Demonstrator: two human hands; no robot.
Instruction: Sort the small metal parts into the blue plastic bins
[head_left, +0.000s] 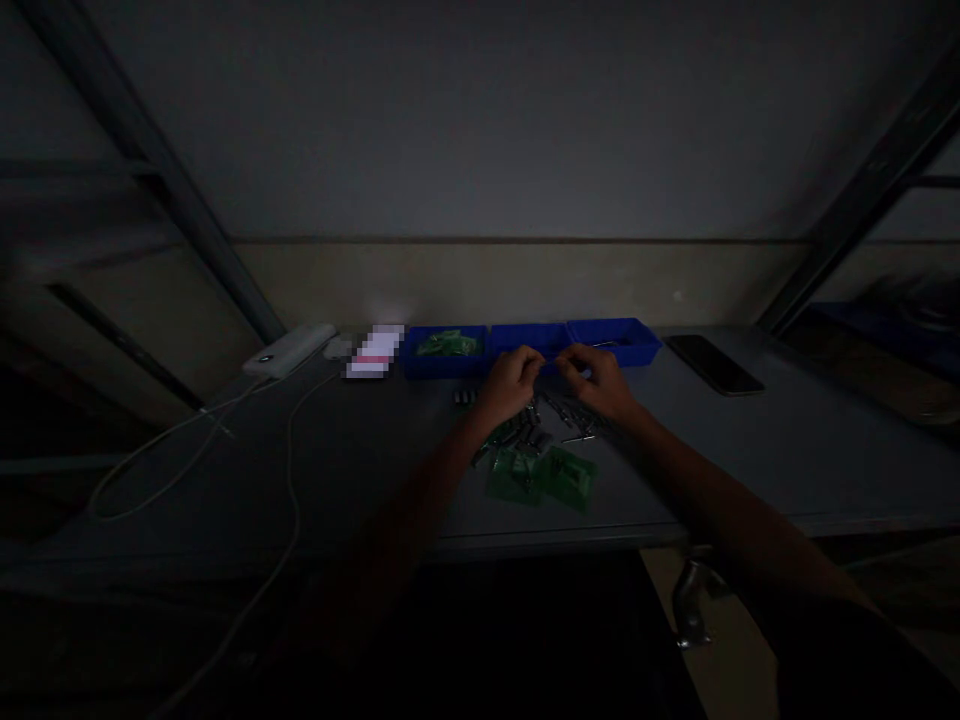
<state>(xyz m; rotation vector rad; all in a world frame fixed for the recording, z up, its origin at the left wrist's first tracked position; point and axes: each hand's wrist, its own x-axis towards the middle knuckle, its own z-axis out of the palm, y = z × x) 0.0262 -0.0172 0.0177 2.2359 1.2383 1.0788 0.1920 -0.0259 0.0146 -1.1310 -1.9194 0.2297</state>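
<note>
My left hand [513,382] and my right hand [598,380] are raised close together in front of the blue bins, fingertips pinched and facing each other. Something thin and small seems to lie between the fingertips, too dark to make out. Below the hands, a loose pile of shiny metal cylinders [534,438] lies on the grey table [360,480]. Thin metal rods [577,437] are scattered under my right hand. Nearer the table's front edge lie two green plastic packets, a left one [513,478] and a right one [571,480].
Three blue bins stand in a row at the back: the left bin [409,366] holds green packets, beside a middle bin [517,332] and a right bin [643,348]. A lit phone [377,350], a white power bank [289,350] with cables, and a dark phone [715,364] flank them.
</note>
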